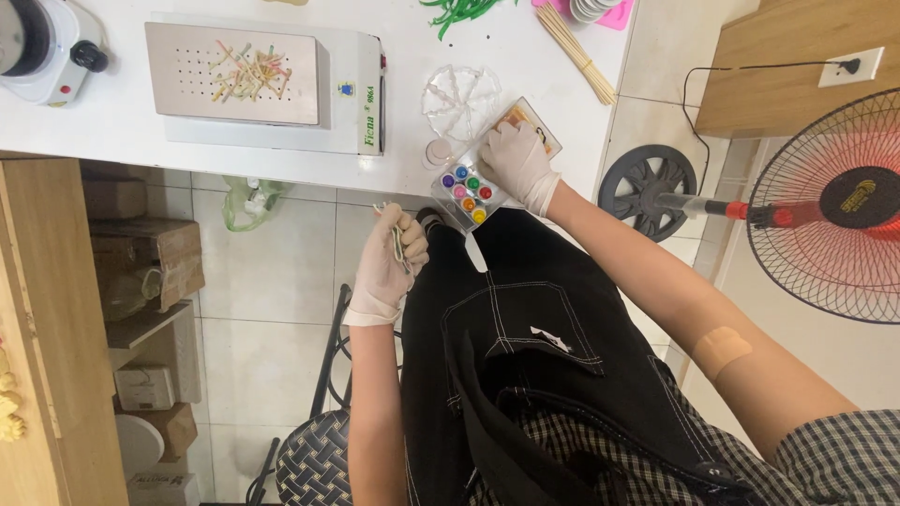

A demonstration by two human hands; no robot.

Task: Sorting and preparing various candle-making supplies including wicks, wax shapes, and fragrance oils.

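The white table [112,122] is the landmark here, smooth and glossy. On its middle sits a boxy metal plate machine [262,84], its flat perforated top strewn with thin pastel strips [248,73]; those look already laid out. Off the table's right edge stands a round wire-caged fan [830,206]. At the table's left end is a small white hotplate [42,47] with a black knob. Near the front edge lies a clear, ribbed plastic disc [459,98], and toward the back right a bundle of bamboo sticks [577,42].

The paint tray [473,183], a clear rectangular box with round pots of bright colours, overhangs the table's front edge. The right hand [516,159], in a thin white glove, rests closed over its far end, gripping it. The left hand [389,262], gloved too, hangs below the table edge, curled shut around a few thin pale-green strips [398,239]. No paint looks lifted yet, as far as I can judge.
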